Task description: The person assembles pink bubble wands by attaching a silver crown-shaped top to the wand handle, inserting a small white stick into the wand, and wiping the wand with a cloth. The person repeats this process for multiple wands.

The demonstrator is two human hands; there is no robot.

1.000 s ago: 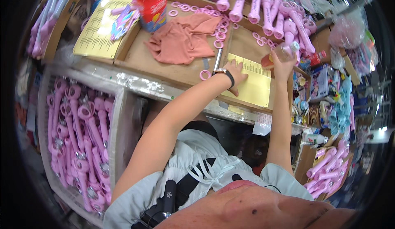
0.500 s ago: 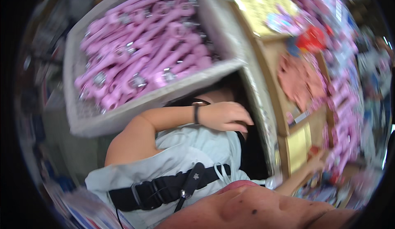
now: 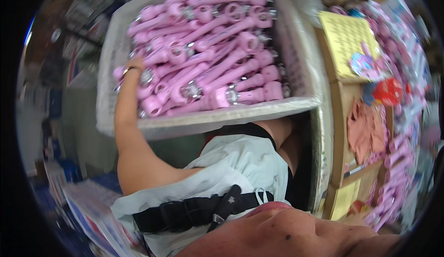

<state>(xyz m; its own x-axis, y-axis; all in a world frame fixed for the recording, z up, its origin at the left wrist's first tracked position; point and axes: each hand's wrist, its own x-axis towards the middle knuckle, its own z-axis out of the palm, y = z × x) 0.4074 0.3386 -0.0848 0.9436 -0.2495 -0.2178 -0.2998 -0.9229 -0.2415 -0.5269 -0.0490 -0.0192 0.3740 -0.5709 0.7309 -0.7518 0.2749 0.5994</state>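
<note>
My left hand (image 3: 135,64) reaches into the left side of a pale, plastic-wrapped bin (image 3: 222,117). Its fingers are closed at the end of a pink plastic wand-shaped piece (image 3: 156,57), partly hidden among the others. Many such pieces fill the bin, with long handles, round hollow heads and shiny clear or silvery parts. Of my right hand (image 3: 357,218), only a small part shows at the lower right, beside a cardboard box; its fingers cannot be made out.
Right of the bin runs a worktable edge (image 3: 324,132) with cardboard boxes (image 3: 340,118). On these lie a yellow sheet (image 3: 344,44), a salmon-coloured glove (image 3: 365,132) and a red item (image 3: 388,92). More pink pieces (image 3: 393,183) are heaped beyond. Stacked packages (image 3: 92,206) stand lower left.
My left hand has swung from in front of my body over to the left side of the bin, among the pink pieces. My right hand has dropped mostly out of sight. The view has shifted.
</note>
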